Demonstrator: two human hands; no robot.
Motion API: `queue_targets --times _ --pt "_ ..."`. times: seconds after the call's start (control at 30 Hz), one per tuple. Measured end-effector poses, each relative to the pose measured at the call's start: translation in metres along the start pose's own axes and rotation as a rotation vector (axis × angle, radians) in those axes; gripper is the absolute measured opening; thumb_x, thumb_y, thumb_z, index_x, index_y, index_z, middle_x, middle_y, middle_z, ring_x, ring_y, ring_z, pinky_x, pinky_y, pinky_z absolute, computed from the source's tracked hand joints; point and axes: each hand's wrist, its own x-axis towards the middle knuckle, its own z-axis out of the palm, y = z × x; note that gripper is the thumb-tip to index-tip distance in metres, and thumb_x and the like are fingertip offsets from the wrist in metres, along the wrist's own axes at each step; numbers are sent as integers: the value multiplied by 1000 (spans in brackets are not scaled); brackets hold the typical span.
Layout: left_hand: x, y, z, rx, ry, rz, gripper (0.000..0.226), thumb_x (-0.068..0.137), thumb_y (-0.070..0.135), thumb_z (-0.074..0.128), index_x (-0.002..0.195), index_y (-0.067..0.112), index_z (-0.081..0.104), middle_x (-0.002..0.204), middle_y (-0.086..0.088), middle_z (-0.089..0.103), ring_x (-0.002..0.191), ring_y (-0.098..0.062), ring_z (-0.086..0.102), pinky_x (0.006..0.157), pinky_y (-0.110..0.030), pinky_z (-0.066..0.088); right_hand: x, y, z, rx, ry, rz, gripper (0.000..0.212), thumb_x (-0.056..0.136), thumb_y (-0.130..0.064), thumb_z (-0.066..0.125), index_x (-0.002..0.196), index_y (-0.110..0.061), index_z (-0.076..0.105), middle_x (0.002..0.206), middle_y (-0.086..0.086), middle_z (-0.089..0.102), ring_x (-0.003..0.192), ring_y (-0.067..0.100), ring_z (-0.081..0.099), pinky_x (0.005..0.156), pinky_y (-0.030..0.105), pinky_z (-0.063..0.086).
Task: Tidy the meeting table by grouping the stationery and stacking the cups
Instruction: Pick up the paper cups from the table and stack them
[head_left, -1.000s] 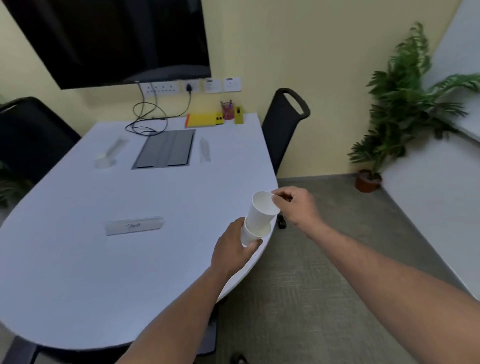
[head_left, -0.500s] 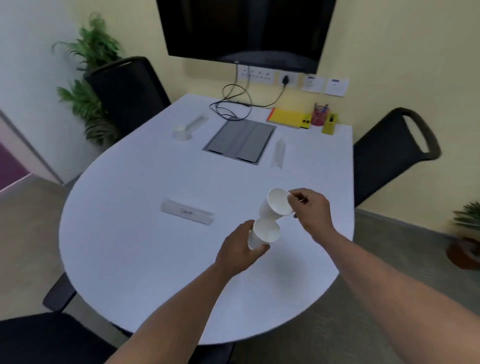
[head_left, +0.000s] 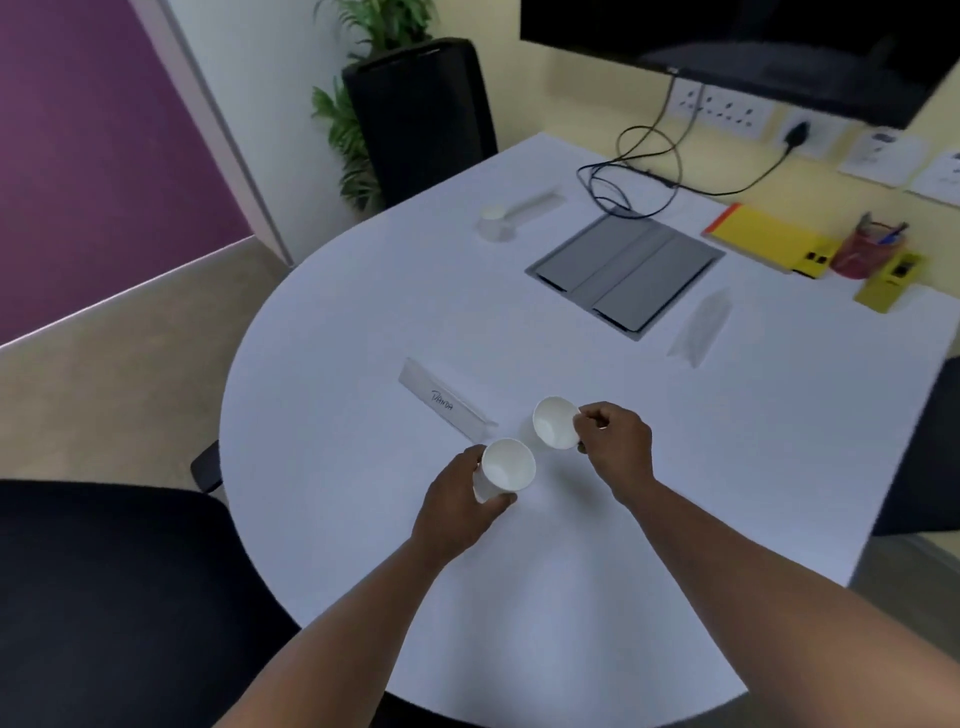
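Head view: the left hand (head_left: 457, 506) is curling its grip around a white paper cup (head_left: 505, 470), holding it above the white desk (head_left: 332, 322) with the mouth tilted up toward the camera. The right hand (head_left: 615, 449) is pinching the rim of a second white paper cup (head_left: 555, 422) between thumb and fingertips – this cup is lying tilted, its mouth facing left toward the first cup. The two cups are sitting just beside each other, apart and not nested.

Just beyond the cups a folded white name card (head_left: 444, 405) with handwriting is lying on the desk. Farther back a third white cup (head_left: 493, 221) is standing beside another folded card (head_left: 535, 205), and a further folded card (head_left: 698, 327) is resting to the right of the grey cable hatch (head_left: 626, 273) set into the desk. At the far right edge the stationery is sitting grouped together – a yellow notepad (head_left: 761, 234), a red pen holder (head_left: 865, 254) with pens in it, and a small yellow box (head_left: 889, 280). A black cable (head_left: 631, 171) is looping from the wall sockets onto the desk. Black chairs (head_left: 421, 114) are standing around the desk, with a green plant (head_left: 345, 114) behind the far one
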Motion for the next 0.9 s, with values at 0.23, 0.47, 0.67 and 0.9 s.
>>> queue_targets --times 0.23,0.47,0.67,0.9 --pt "-8 2 11 15 130 -134 59 73 52 76 124 36 52 119 18 62 105 -4 60 89 -37 54 38 15 29 -199 -230 -55 14 84 -13 60 88 -9 73 83 3 73 82 25 69 81 38 55" --pt "-6 8 0 40 249 -180 60 74 51 77 127 37 51 121 20 61 107 -2 60 90 -32 54 52 26 47 -223 -315 -73 14 86 -12 60 91 -7 72 84 7 73 86 26 67 82 36 53" --pt "-13 6 0 30 289 -236 60 74 50 77 127 37 51 120 24 60 106 0 58 91 -30 54 60 32 51 -236 -351 -83 16 89 -14 57 95 -8 71 87 8 73 90 26 67 79 31 48" --pt "-13 17 10 26 274 -224 61 75 49 78 129 36 51 122 23 60 106 1 58 91 -28 54 61 37 39 -252 -260 -128 27 94 -29 59 113 -11 67 105 8 68 100 23 63 87 32 46"
